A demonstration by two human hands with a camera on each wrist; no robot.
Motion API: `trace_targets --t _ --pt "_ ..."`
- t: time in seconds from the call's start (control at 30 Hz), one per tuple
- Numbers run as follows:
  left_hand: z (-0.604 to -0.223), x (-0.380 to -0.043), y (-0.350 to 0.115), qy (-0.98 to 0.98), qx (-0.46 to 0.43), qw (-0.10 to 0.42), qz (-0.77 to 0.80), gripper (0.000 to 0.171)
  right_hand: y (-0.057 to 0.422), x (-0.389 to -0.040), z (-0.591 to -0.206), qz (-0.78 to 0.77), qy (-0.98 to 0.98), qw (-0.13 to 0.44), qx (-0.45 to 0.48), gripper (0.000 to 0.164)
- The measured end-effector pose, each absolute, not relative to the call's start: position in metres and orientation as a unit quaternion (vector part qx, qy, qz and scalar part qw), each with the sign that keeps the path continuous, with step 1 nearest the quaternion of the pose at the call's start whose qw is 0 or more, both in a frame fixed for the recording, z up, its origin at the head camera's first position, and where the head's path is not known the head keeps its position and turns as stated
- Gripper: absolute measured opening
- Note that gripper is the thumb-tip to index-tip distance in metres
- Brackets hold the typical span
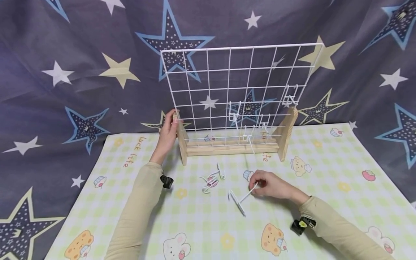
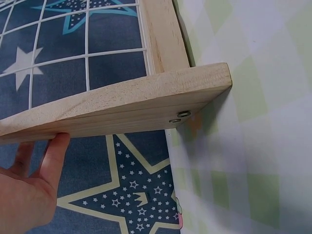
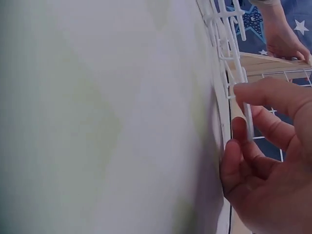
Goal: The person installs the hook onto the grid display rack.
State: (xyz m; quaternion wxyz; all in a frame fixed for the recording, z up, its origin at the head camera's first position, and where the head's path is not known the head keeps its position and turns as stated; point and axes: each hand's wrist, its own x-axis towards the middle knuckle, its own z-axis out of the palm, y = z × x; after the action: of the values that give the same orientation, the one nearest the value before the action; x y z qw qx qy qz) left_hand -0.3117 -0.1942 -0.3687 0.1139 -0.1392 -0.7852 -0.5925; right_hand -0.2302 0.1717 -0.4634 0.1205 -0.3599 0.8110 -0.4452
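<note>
A white wire grid [image 1: 208, 88] stands upright in a wooden stand [image 1: 232, 148] at the back of the table. At the stand's left upright [image 1: 182, 142], my left hand [image 1: 167, 131] grips the upper end; in the left wrist view its fingers [image 2: 54, 158] lie against the outer face. My right hand [image 1: 271, 186] pinches the straight prong of a white wire hook [image 1: 239, 204] low over the cloth, its double-bent end pointing left. The same hook [image 3: 247, 117] shows between thumb and fingers in the right wrist view. More white hooks [image 1: 211, 182] lie loose left of it.
Several white hooks hang on the grid, one [image 1: 289, 96] near its right edge and another [image 1: 234, 116] near the middle, their prongs sticking out forward. A checkered cloth [image 1: 195, 224] covers the table. Behind the rack hangs a dark star-patterned curtain [image 1: 84, 43].
</note>
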Motion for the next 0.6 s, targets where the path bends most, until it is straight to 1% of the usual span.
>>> trace_targets --t 0.07,0.23,0.3,0.47,0.6 --pt "-0.369 -0.312 -0.194 -0.788 -0.138 0.111 -0.590 0.042 0.171 -0.231 -0.463 -0.468 0.799 0.137 -0.352 0.010" --pt "-0.369 -0.312 -0.193 -0.792 -0.133 0.107 -0.586 0.042 0.166 -0.230 -0.460 -0.545 0.739 0.211 -0.336 0.010" --pt "-0.370 -0.313 -0.193 -0.793 -0.134 0.107 -0.585 0.041 0.164 -0.229 -0.457 -0.564 0.720 0.230 -0.333 0.008" --pt "-0.382 -0.324 -0.198 -0.783 -0.139 0.112 -0.595 0.042 0.159 -0.225 -0.448 -0.574 0.702 0.237 -0.348 0.005" --pt "-0.395 -0.334 -0.201 -0.776 -0.142 0.118 -0.603 0.043 0.155 -0.223 -0.442 -0.568 0.713 0.210 -0.352 0.008"
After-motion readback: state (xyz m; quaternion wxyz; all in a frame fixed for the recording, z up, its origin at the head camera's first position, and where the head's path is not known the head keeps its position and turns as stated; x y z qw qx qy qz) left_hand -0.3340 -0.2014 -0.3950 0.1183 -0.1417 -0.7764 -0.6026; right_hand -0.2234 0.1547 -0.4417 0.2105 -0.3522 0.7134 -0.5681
